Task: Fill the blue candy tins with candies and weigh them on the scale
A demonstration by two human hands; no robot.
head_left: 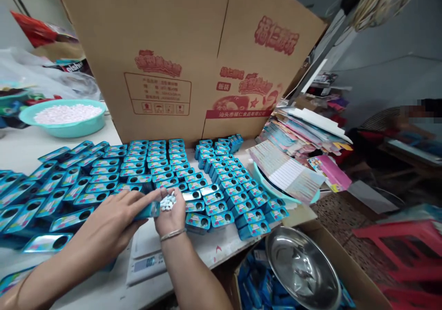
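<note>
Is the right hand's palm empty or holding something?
Holding: small white tablets lie heaped in the cupped right hand.

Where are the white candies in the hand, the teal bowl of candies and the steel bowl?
white candies (pixel 168 202), head view, middle of the heap in the right palm
teal bowl (pixel 69 129), head view, front wall
steel bowl (pixel 304 268), head view, inner bottom

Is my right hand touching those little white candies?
Touching. The head view shows the white candies heaped in the cupped palm of the right hand.
</note>
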